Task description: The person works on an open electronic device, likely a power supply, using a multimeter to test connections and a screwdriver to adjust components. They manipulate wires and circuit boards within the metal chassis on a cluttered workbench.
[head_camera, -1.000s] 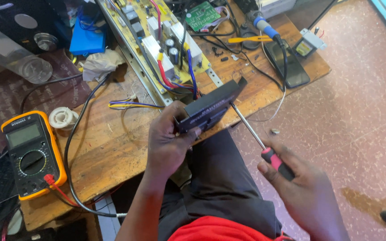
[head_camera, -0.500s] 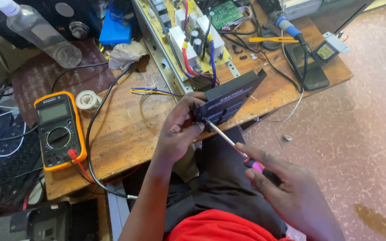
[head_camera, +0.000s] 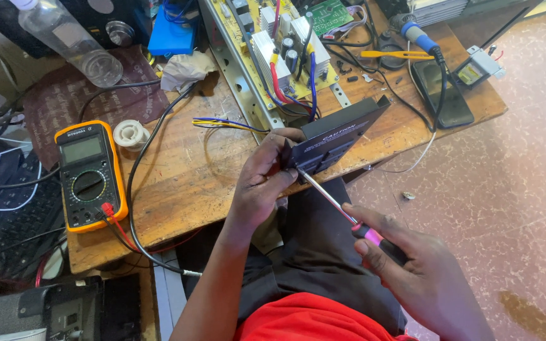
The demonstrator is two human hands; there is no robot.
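Observation:
My left hand grips the near end of a flat black plastic cover and holds it tilted at the front edge of the wooden workbench. In my right hand is a screwdriver with a pink and black handle. Its metal shaft points up and left, and the tip meets the underside of the cover beside my left fingers. Behind the cover, coloured wires run to a yellow circuit board in a metal chassis.
An orange multimeter with red and black leads lies at the left, next to a white solder spool. A clear plastic bottle, a blue box, a crumpled tissue, a phone and a soldering iron sit further back.
My right hand has brought the screwdriver up and left, so its tip now meets the cover. The view has shifted, showing more of the bench's left side.

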